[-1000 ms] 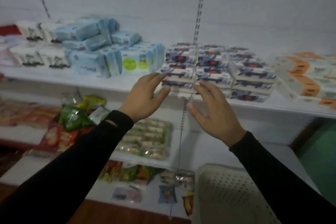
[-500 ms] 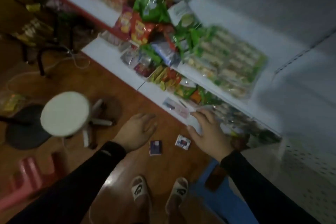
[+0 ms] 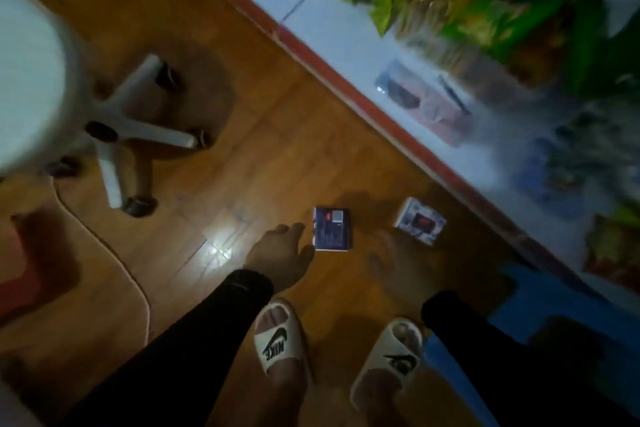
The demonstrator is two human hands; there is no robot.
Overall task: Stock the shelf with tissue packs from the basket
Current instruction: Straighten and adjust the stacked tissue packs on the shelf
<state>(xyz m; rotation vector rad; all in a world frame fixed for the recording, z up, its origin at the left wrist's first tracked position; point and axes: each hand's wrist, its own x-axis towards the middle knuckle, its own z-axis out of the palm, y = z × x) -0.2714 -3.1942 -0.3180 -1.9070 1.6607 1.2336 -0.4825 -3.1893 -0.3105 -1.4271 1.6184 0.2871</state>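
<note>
Two small tissue packs lie on the wooden floor in front of my feet. The dark blue tissue pack (image 3: 331, 229) lies face down; my left hand (image 3: 280, 252) hovers just left of it, fingers spread, holding nothing. The white tissue pack with a red and blue print (image 3: 419, 220) lies to the right, near the shelf base. My right hand (image 3: 398, 262) is blurred by motion, just below and left of that pack, and looks empty. The basket is out of view.
A white swivel stool (image 3: 31, 80) with castor legs stands at the left, with a cable (image 3: 114, 253) trailing on the floor. The bottom shelf (image 3: 346, 42) with snack bags runs diagonally at the right. A blue object (image 3: 540, 305) lies right of my sandalled feet.
The view has swung from the tissue shelf down to the floor. Both hands have dropped from the stacked packs to just beside the two packs lying on the floor.
</note>
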